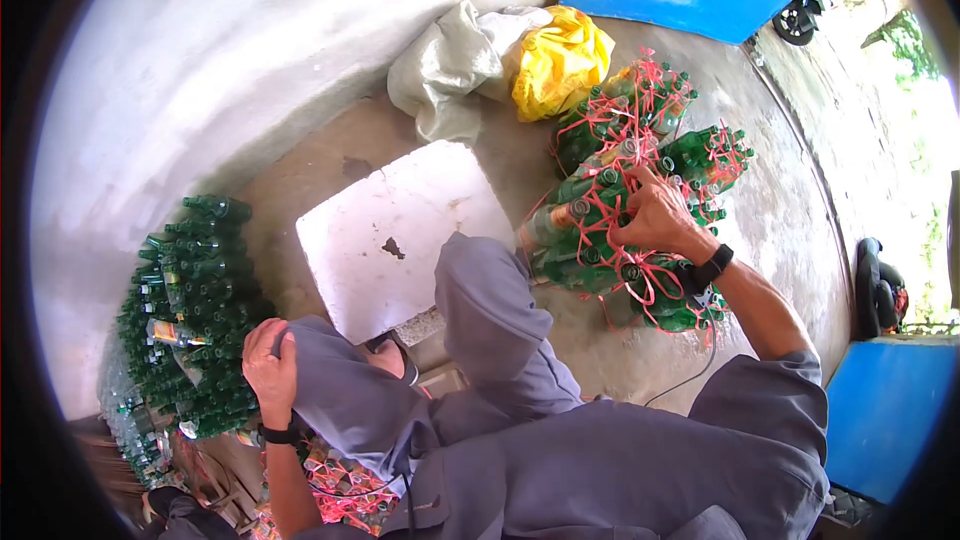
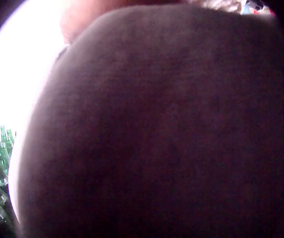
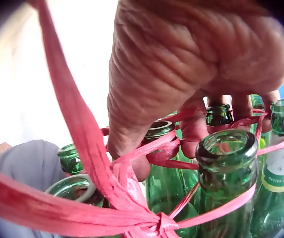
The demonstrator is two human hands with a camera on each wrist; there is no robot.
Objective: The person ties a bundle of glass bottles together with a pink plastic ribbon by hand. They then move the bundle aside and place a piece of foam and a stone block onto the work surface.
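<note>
**Concrete floor (image 1: 790, 230): bundling partway done**

At 1 o'clock lie green glass bottle bundles (image 1: 585, 265) bound with red plastic string (image 3: 82, 134); the right hand (image 1: 655, 220) hooks its fingers in it. The left hand (image 1: 268, 360) rests on a grey trouser knee (image 1: 335, 380) at 8 o'clock. Loose green bottles (image 1: 190, 310) beside it look untied.

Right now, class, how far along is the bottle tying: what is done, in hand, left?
Done: several bundles lie tied on the floor. In hand: the right hand grips the string over one bundle's necks; the left hand rests on a knee. Left: the stack of bottles looks untied.
</note>
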